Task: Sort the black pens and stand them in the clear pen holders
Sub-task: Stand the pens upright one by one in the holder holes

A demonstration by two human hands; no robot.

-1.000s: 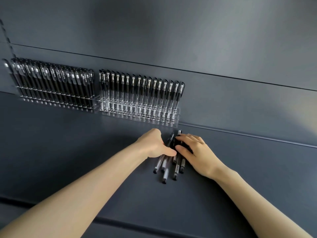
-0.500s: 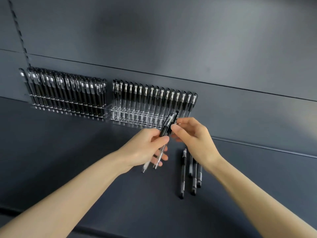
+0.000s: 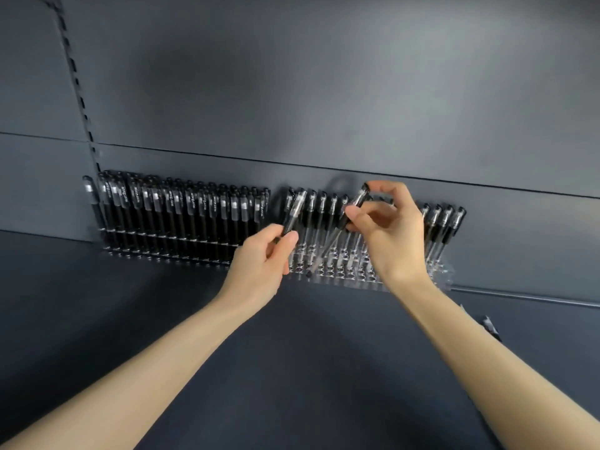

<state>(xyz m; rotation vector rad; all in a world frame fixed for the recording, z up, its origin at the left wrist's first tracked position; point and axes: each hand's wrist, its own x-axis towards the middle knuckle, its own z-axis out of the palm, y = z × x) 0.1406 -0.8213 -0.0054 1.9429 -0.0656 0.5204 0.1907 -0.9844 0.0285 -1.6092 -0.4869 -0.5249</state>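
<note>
White print on the clear caps of the packed black pens in the left clear acrylic holder, too blurred to read. Left hand grips one black clear-capped pen, cap up. Right hand pinches a second black pen near its cap, tilted, tip low over open holes of the right clear holder, which is part-filled. Dark grey shelf underneath.

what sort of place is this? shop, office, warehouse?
Probably a shop's stationery display, being stocked. A dark shelf with a slotted upright in the back panel, and two clear pen holders holding rows of black pens.
</note>
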